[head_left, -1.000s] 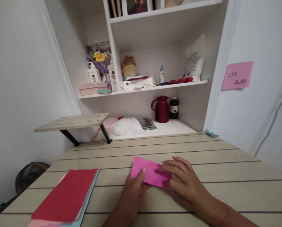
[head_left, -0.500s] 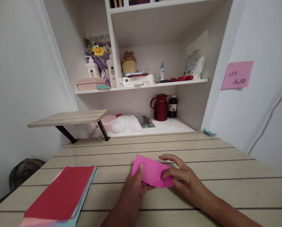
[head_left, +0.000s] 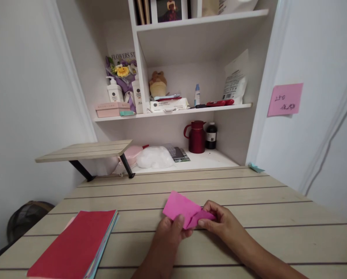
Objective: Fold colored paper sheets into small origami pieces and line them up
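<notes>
Pink paper (head_left: 179,205): lower centre of the frame, between the two hands; left part flat, right part darker and bent into a folded flap. Clearance from the table surface cannot be told.
Pink paper, handling: judged very light, thin and flexible; likely to take a crease readily and to tear if pulled hard. Slip risk appears low.
Pink paper, grip points: best taken at the near edge and at the flap on the right, with light thumb-and-finger pressure; a firm squeeze could leave unwanted creases.
Left hand (head_left: 171,233): pinching the near edge, thumb on top, fingers curled underneath; gap limited to the paper's thickness.
Right hand (head_left: 222,221): pinching the darker flap between thumb and bent forefinger; remaining fingers curled, partly hidden.
Table (head_left: 266,209): slatted wood-pattern top beneath both hands, filling the lower frame.
Paper stack (head_left: 76,242): lower left of the frame, red sheet uppermost, blue and other coloured edges showing; well apart from both hands.
Small stand (head_left: 84,150): left of the frame, beyond the stack, on dark legs.
Red jug (head_left: 197,138): centre of the frame, on the lowest shelf, beside a dark bottle (head_left: 211,136).
</notes>
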A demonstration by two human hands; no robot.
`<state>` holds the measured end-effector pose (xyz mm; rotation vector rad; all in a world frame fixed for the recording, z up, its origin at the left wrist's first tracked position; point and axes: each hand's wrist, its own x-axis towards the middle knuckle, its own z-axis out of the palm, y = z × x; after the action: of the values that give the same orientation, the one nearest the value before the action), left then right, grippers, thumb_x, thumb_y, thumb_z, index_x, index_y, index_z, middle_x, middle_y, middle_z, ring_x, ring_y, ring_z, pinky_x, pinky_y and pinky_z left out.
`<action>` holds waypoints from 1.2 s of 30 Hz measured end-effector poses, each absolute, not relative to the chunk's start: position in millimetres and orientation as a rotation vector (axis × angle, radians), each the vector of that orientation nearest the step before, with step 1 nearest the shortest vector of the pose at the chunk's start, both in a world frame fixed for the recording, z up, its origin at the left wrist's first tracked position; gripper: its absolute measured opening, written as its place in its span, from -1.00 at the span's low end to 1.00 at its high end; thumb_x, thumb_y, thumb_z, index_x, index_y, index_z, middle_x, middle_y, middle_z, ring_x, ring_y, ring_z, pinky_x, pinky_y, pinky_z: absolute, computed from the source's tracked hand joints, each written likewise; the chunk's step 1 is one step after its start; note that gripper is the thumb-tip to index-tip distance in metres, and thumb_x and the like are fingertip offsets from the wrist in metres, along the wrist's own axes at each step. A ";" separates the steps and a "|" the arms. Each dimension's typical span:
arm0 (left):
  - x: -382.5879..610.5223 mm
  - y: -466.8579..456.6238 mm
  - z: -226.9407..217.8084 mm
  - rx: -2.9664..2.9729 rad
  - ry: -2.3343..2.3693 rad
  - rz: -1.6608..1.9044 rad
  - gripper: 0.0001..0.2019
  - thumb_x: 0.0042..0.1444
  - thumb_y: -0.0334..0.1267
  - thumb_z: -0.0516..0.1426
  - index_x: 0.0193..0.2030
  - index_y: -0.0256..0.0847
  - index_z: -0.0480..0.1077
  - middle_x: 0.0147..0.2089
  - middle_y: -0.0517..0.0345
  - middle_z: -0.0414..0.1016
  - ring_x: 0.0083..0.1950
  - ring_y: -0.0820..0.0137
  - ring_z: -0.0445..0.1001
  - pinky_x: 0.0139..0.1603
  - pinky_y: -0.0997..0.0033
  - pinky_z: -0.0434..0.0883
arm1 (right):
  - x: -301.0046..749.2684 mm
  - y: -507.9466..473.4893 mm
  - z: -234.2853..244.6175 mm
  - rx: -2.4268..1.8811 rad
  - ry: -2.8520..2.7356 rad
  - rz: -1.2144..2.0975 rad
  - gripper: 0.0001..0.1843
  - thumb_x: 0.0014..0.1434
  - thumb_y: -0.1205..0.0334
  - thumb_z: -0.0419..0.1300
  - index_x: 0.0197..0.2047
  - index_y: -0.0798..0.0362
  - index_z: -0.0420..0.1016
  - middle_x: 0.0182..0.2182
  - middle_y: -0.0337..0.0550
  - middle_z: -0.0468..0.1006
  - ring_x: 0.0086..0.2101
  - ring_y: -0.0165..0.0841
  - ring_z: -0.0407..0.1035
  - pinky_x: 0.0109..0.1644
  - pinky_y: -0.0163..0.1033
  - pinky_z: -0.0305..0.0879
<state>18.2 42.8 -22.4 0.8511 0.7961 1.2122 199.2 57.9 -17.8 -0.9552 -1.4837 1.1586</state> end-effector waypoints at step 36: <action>26.7 30.8 -21.9 1.874 1.454 1.434 -0.88 0.05 -0.32 0.14 -0.35 -0.21 0.52 -0.44 0.12 0.50 -0.42 0.36 0.45 -0.38 0.47 0.31 | 207.6 48.8 -4.2 -0.825 -1.424 1.459 0.02 -0.13 0.22 0.44 0.30 -0.13 -0.03 -0.49 -0.43 0.37 -0.60 -0.50 0.25 -0.53 -0.37 0.19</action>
<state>26.7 30.8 -21.9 1.8742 1.4538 1.4339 207.6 48.8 -4.2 -0.8247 -1.4244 1.4588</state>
